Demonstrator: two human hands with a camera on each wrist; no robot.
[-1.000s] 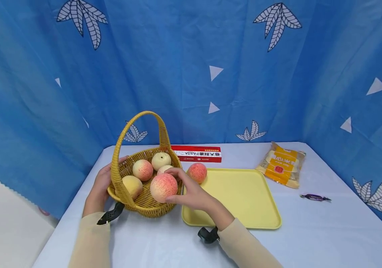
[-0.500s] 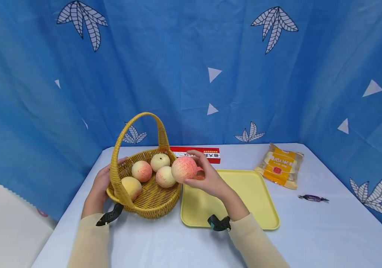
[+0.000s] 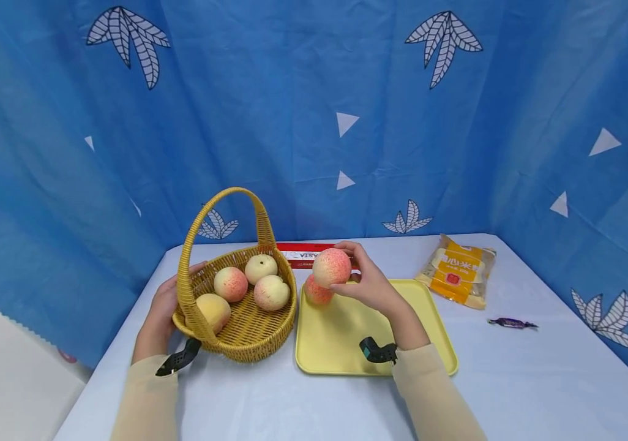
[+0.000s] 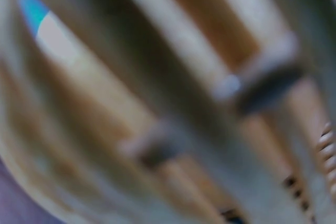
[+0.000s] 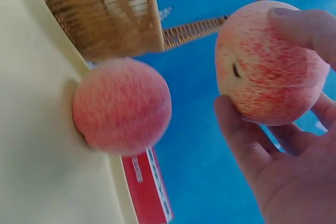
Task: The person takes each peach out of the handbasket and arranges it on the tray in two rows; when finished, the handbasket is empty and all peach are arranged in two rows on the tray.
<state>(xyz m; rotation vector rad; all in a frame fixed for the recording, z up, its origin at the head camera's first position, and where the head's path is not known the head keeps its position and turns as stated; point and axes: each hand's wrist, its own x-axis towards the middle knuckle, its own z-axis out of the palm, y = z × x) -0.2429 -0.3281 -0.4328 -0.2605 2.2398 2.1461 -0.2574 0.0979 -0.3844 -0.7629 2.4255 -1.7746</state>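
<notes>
A pink-and-cream peach is held between the thumb and fingers of my right hand, above the back left of the yellow tray. Just under it, a redder peach sits at the tray's left back edge. My left hand lies along the outer left side of the wicker basket, part of its fingers hidden behind the weave. Inside the basket are a yellow fruit, a pink-and-cream peach and two paler ones. The left wrist view holds only blurred wicker.
The basket's tall arched handle rises on the left. Behind basket and tray lies a red pasta box. A yellow-labelled food packet and a purple wrapped candy lie to the right. A blue curtain hangs behind the table.
My right hand has carried the peach up out of the basket and rightward over the tray, uncovering the pale peach in the basket. My left hand stays at the basket.
</notes>
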